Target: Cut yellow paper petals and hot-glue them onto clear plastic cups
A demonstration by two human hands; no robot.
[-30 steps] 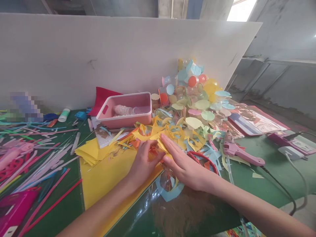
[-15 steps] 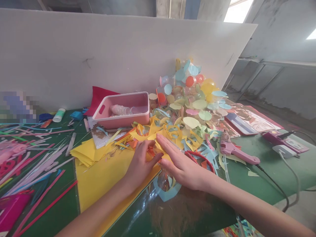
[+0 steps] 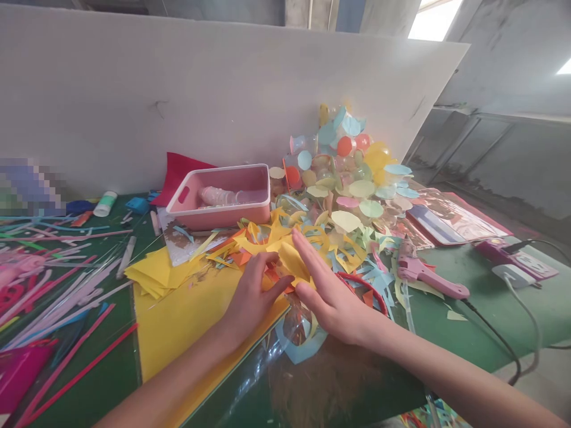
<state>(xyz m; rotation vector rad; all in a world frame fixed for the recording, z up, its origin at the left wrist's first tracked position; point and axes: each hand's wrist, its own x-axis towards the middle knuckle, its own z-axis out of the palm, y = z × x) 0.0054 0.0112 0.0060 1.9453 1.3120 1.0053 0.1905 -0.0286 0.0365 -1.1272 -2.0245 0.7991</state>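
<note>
My left hand (image 3: 254, 291) curls its thumb and fingers around what seems to be a small clear plastic cup, mostly hidden by the fingers. On its right end sits a yellow paper disc (image 3: 293, 261). My right hand (image 3: 330, 294) is open beside the disc, fingers stretched and palm turned toward it; whether the palm touches the paper is unclear. Just below the hands, a clear plastic cup (image 3: 297, 324) lies on a light-blue paper scrap (image 3: 303, 351). Red-handled scissors (image 3: 375, 294) lie partly behind my right hand.
A pink basket (image 3: 218, 221) holds stacked clear cups. Behind the hands rises a pile of cups with coloured paper discs (image 3: 348, 172). A pink glue gun (image 3: 428, 278) and purple power strip (image 3: 520, 258) lie right. Yellow paper (image 3: 178, 327) and pipe cleaners (image 3: 75, 297) spread left.
My right palm has tilted away from the yellow paper disc, so more of the disc shows between the hands. My left hand keeps its hold in nearly the same spot.
</note>
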